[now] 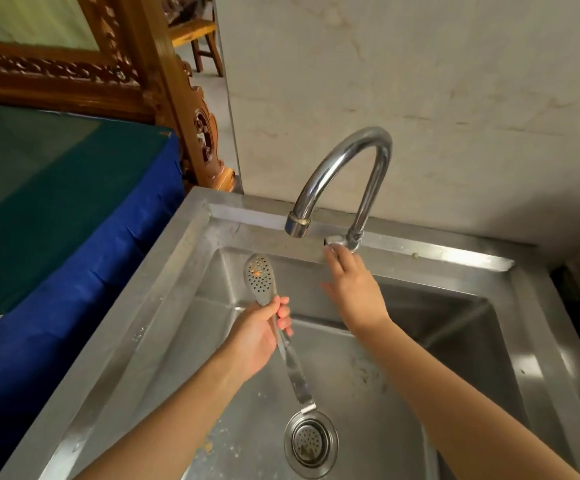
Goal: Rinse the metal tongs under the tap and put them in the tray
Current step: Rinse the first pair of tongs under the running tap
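Note:
My left hand grips the metal tongs around the middle, above the steel sink. Their perforated spoon-shaped head points up and away, a little left of and below the tap's spout, and carries a small orange speck. The hinged end hangs down toward the drain. My right hand reaches to the tap's base, its fingertips touching the tap handle. No water is running from the curved chrome tap. No tray is in view.
A round strainer drain sits low in the basin, with food bits scattered around it. A table under blue and green cloth stands left of the sink. Carved wooden furniture rises behind it, and a pale wall backs the tap.

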`<act>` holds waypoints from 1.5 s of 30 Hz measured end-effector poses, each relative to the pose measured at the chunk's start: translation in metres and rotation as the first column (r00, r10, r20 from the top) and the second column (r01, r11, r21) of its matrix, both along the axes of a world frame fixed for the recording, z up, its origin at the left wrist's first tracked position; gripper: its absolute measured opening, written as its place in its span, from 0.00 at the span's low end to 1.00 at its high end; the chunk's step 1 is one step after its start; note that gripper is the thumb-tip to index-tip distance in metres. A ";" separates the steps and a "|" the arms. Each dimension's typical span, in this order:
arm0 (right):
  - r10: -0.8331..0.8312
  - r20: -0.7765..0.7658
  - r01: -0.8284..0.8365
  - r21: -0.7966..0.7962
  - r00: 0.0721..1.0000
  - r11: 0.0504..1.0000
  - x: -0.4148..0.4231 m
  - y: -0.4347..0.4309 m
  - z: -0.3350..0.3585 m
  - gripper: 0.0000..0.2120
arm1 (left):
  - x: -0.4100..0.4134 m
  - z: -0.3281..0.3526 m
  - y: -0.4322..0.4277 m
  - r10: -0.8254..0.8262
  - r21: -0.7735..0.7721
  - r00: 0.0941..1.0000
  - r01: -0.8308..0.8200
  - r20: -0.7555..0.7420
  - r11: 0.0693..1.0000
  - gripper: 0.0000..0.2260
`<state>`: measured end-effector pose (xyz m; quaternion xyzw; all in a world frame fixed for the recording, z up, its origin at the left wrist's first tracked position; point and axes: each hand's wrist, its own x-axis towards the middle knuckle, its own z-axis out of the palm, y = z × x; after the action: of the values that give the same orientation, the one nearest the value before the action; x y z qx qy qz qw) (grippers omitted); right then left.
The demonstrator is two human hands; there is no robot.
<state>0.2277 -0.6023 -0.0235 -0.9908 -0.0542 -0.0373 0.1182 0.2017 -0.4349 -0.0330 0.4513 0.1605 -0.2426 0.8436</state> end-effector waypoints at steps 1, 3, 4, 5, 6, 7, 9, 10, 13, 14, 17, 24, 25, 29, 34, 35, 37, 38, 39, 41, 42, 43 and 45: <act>-0.003 -0.006 0.003 -0.009 1.000 1.000 0.004 0.001 -0.002 0.25 | -0.002 -0.006 0.002 -0.027 0.003 1.000 0.027 0.003 1.000 0.10; -0.037 -0.009 0.037 0.040 0.999 0.999 0.009 0.002 -0.003 0.21 | -0.005 -0.015 0.005 -0.071 0.014 0.997 0.071 0.004 0.997 0.09; -0.042 0.004 0.042 0.052 0.999 0.998 0.011 0.003 -0.003 0.19 | -0.007 -0.019 0.007 -0.083 0.018 0.997 0.083 0.002 0.996 0.09; -0.044 0.018 0.043 0.054 0.999 0.998 0.013 0.003 -0.004 0.17 | -0.009 -0.022 0.008 -0.092 0.018 0.996 0.092 0.001 0.996 0.08; -0.045 0.027 0.043 0.068 0.999 0.997 0.014 0.003 -0.004 0.15 | -0.011 -0.025 0.009 -0.100 0.014 0.995 0.100 -0.001 0.995 0.08; -0.050 0.032 0.047 0.094 0.998 0.994 0.014 0.002 -0.004 0.14 | -0.012 -0.027 0.010 -0.108 0.011 0.994 0.108 -0.003 0.994 0.08; -0.036 0.052 0.030 0.110 0.998 0.994 0.014 0.001 -0.004 0.15 | -0.014 -0.031 0.012 -0.123 0.016 0.992 0.123 0.003 0.992 0.07; -0.019 0.065 0.013 0.090 0.998 0.996 0.014 0.001 -0.004 0.15 | -0.015 -0.033 0.012 -0.126 0.020 0.992 0.126 0.006 0.992 0.07; 0.033 0.059 -0.032 -0.017 0.998 0.999 0.013 -0.003 -0.005 0.17 | -0.015 -0.036 0.013 -0.135 0.029 0.991 0.134 0.015 0.991 0.06; 0.043 0.053 -0.041 -0.044 0.998 0.998 0.013 -0.004 -0.005 0.18 | -0.016 -0.036 0.012 -0.138 0.029 0.990 0.137 0.016 0.990 0.06; 0.042 0.050 -0.040 -0.045 0.998 0.998 0.014 -0.008 -0.003 0.18 | -0.015 -0.039 0.013 -0.152 0.025 0.988 0.151 0.019 0.988 0.06; 0.062 0.070 -0.057 -0.066 0.996 0.996 0.018 -0.010 0.000 0.18 | -0.017 -0.050 0.014 -0.198 0.005 0.980 0.198 0.006 0.980 0.05; 0.068 0.072 -0.063 -0.067 0.995 0.996 0.018 -0.011 0.000 0.18 | -0.018 -0.051 0.013 -0.201 0.000 0.980 0.201 0.005 0.980 0.05; 0.077 0.087 -0.072 -0.058 0.993 0.996 0.020 -0.011 0.003 0.16 | -0.017 -0.052 0.012 -0.195 -0.017 0.981 0.195 -0.001 0.981 0.05; 0.090 0.111 -0.084 -0.062 0.990 0.995 0.023 -0.012 0.006 0.13 | -0.016 -0.049 0.012 -0.205 -0.013 0.979 0.205 0.000 0.979 0.05; 0.090 0.113 -0.084 -0.064 0.989 0.994 0.024 -0.012 0.006 0.12 | -0.016 -0.048 0.011 -0.209 -0.005 0.978 0.209 -0.001 0.978 0.06; 0.088 0.115 -0.081 -0.062 0.989 0.995 0.026 -0.011 0.008 0.11 | -0.016 -0.047 0.012 -0.218 0.013 0.976 0.218 -0.004 0.976 0.06; 0.088 0.115 -0.081 -0.064 0.989 0.995 0.027 -0.011 0.009 0.10 | -0.016 -0.046 0.012 -0.221 0.017 0.975 0.221 -0.006 0.975 0.06; 0.091 0.114 -0.084 -0.065 0.989 0.994 0.027 -0.011 0.010 0.10 | -0.016 -0.045 0.013 -0.223 0.018 0.975 0.223 -0.009 0.975 0.06; 0.094 0.107 -0.088 -0.062 0.990 0.994 0.027 -0.011 0.012 0.10 | -0.017 -0.044 0.014 -0.232 0.017 0.973 0.232 -0.015 0.973 0.06; 0.095 0.102 -0.089 -0.060 0.990 0.994 0.027 -0.012 0.013 0.10 | -0.017 -0.043 0.014 -0.237 0.018 0.971 0.237 -0.016 0.971 0.06; 0.095 0.095 -0.090 -0.060 0.991 0.994 0.028 -0.012 0.015 0.10 | -0.018 -0.042 0.014 -0.243 0.021 0.970 0.243 -0.018 0.970 0.06; 0.099 0.086 -0.095 -0.053 0.991 0.994 0.028 -0.012 0.018 0.10 | -0.017 -0.039 0.013 -0.256 0.029 0.967 0.256 -0.021 0.966 0.06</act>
<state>0.2561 -0.6139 -0.0056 -0.9870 -0.1084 -0.0738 0.0929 0.1846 -0.4220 -0.0722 0.4796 0.1119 -0.3506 0.7966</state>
